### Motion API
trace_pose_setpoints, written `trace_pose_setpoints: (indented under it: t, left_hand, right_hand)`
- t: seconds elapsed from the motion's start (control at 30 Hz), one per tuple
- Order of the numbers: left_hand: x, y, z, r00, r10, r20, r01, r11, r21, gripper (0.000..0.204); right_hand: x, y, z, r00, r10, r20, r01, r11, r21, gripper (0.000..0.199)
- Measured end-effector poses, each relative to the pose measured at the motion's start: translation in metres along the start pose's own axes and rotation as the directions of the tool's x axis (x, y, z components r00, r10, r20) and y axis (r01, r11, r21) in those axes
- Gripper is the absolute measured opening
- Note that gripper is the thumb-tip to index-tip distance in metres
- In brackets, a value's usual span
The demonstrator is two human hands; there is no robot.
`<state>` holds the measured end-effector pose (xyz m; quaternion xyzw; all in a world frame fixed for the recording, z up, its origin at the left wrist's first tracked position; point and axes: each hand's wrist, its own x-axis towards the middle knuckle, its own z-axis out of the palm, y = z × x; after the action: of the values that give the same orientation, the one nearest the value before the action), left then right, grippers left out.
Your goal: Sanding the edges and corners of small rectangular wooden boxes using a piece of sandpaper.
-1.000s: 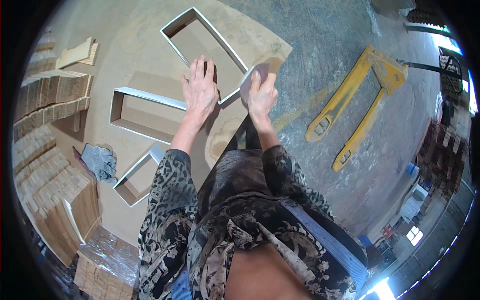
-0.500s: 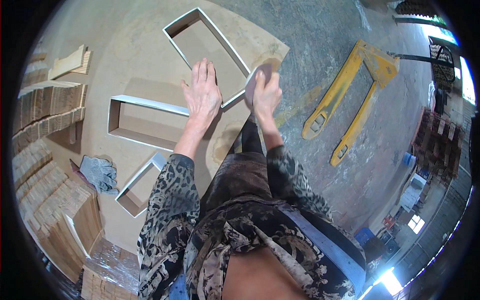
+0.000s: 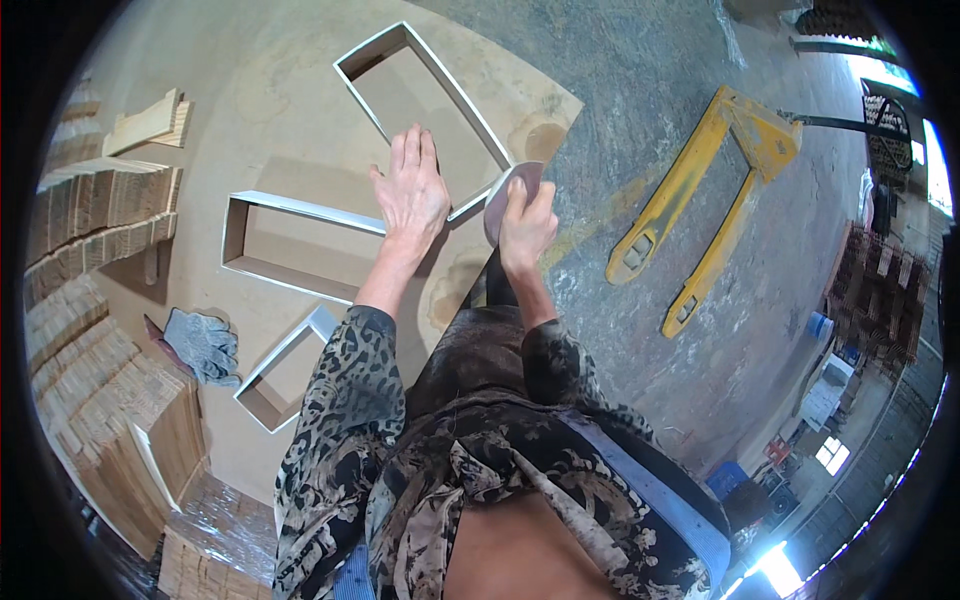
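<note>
A rectangular wooden frame with white edges [image 3: 456, 85] stretches away from me on the brown board. My left hand [image 3: 414, 197] rests at its near end, palm down with the fingers stretched out. In my right hand [image 3: 528, 228] is a purplish round sanding disc [image 3: 498, 208], pinched with the thumb on top, at the frame's near right corner. The hand hides part of the disc. To the left of my left hand lies a second white-edged frame [image 3: 300, 204]. A smaller-looking third frame [image 3: 285, 365] sits nearer, partly behind my left sleeve.
Grey gloves [image 3: 204, 346] lie on the brown board [image 3: 270, 110], beside stacked wood pieces [image 3: 130, 400] at the left. Two loose boards [image 3: 146, 124] are farther back. A yellow pallet jack [image 3: 745, 135] stands on the concrete floor at the right.
My right hand has drawn the sanding disc toward me at the frame's near right corner. The left hand keeps about the same place on the frame. The whole view has shifted slightly.
</note>
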<state>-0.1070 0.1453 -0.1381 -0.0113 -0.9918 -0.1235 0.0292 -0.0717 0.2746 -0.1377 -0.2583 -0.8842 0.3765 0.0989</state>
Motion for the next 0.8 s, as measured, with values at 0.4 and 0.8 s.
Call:
trace_pose_setpoints:
  t: [0.4,0.8]
  left_hand:
    - [0.001,0.001,-0.002,1.000,0.012,-0.002,-0.012,1.000,0.000,0.042]
    - [0.001,0.001,-0.002,1.000,0.013,0.000,-0.013,1.000,0.002,0.042]
  right_hand:
    - [0.032,-0.010,0.006,0.996,0.078,0.044,-0.079,0.996,0.031,0.028]
    - [0.014,-0.006,0.000,0.997,0.075,-0.011,-0.075,0.997,0.020,0.030]
